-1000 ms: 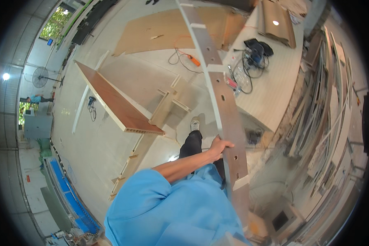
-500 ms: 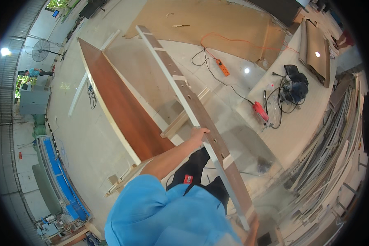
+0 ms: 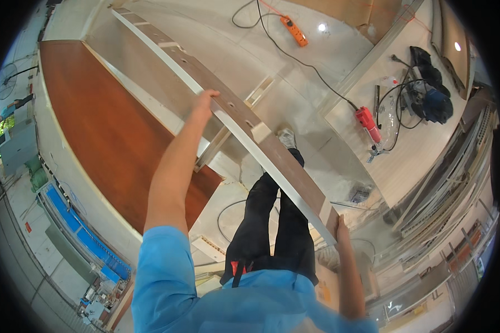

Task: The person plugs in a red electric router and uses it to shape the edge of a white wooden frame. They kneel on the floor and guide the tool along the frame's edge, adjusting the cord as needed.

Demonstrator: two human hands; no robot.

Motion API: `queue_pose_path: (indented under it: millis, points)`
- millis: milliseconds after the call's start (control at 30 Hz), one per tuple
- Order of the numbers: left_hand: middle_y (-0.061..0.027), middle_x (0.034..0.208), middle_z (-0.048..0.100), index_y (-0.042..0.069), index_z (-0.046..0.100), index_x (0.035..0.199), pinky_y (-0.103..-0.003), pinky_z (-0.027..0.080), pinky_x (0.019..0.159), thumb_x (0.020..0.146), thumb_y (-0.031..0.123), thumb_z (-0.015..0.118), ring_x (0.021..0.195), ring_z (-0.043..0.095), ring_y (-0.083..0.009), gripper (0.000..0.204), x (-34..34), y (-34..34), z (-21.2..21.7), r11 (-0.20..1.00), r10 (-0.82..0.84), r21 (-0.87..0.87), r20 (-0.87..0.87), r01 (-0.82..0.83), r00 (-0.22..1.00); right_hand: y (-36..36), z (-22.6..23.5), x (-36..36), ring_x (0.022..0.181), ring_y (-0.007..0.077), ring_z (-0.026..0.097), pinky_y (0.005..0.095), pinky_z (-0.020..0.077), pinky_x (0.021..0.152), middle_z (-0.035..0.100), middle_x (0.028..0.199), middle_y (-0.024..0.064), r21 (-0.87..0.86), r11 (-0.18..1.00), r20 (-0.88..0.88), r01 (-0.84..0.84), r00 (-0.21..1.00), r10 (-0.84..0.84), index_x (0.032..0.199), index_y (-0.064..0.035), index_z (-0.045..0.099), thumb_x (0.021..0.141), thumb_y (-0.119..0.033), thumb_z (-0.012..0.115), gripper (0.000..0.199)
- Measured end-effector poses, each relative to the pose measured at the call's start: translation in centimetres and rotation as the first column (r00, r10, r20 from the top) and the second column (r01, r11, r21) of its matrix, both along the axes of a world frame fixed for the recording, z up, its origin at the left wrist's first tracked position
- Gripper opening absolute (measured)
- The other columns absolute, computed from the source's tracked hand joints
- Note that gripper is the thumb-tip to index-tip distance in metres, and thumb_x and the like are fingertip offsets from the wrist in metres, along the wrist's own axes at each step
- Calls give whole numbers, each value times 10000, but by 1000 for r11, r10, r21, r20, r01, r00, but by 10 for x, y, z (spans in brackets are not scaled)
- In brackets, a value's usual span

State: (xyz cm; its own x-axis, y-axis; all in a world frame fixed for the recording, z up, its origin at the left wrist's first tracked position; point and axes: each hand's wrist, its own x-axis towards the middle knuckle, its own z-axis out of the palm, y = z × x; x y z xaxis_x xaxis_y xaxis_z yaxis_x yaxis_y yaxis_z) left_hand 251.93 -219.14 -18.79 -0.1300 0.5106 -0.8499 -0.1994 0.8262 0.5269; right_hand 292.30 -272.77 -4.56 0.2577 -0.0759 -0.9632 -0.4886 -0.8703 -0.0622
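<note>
A long narrow board (image 3: 291, 166) with a brown face, a white edge, pale patches and several small holes crosses in front of me, slanting from far left to near right. My left hand (image 3: 206, 102) is closed around it partway along, fingers over the edge. At its near end my right hand (image 3: 342, 230) grips the board's end, its fingers partly hidden. Left of the board lies a large reddish-brown panel (image 3: 116, 127) with a pale rim. A wooden support bar (image 3: 212, 149) shows between the panel and the board.
An orange power strip (image 3: 294, 31) with cords lies on the floor ahead. To the right, a pale tabletop (image 3: 408, 161) carries a red corded power tool (image 3: 368, 124) and a dark bundled tool (image 3: 432, 100). Long strips (image 3: 455, 183) are piled at far right.
The board has swung so that its far end points further left, and it lies more across my view. Both hands still hold it. My view has shifted closer over the reddish-brown panel.
</note>
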Motion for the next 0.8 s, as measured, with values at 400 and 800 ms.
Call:
queue_pose_path:
  millis: [400,800]
  points:
    - [-186,1244,634,-95,640,1184,-394,474,1036,813,128,789,1159,598,-289,457,-112,136,-120,998,-15,54,-433,43,901,142,-168,-82,1031,221,694,383,544,891,700,1163,156,-134,990,-240,33,969,-65,1315,69,609,1058,-620,434,756]
    - [-153,1137,677,-53,640,1192,-440,575,840,878,253,788,1008,673,-269,463,-67,111,-118,952,-304,-159,-393,262,868,278,-247,-134,561,164,586,316,435,470,650,819,48,-211,964,-358,164,904,-232,1213,-153,577,1079,-591,385,496]
